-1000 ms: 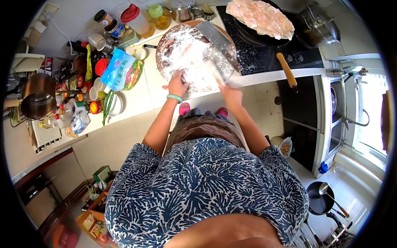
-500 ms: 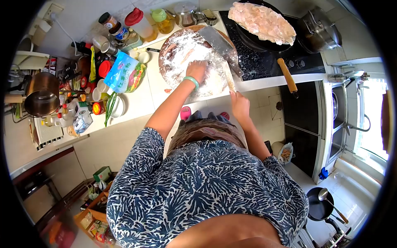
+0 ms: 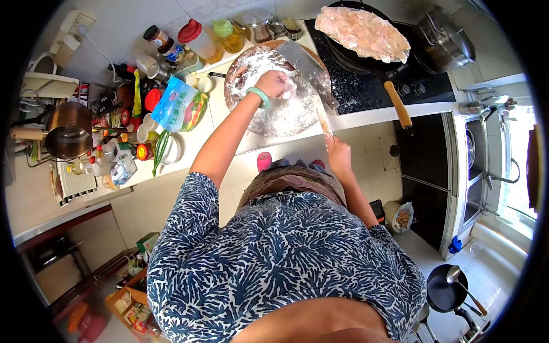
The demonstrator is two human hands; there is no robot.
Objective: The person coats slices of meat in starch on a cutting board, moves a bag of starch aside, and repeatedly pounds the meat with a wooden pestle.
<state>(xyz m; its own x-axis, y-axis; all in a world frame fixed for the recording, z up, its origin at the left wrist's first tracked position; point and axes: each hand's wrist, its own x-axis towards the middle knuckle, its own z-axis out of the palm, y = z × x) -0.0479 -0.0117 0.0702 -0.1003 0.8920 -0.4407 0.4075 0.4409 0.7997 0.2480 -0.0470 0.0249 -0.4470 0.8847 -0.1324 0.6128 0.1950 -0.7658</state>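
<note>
A white tabletop (image 3: 197, 143) is carrying a round floured board (image 3: 233, 86) near its front edge. A black cooktop (image 3: 355, 94) is sitting just beside the board. Toward the wall, a red-lidded bottle (image 3: 199, 43), a green-lidded jar (image 3: 230, 38) and a metal teapot (image 3: 259, 27) are standing; leftward, a blue bag (image 3: 178, 106) and a white dish (image 3: 172, 150) are resting.
</note>
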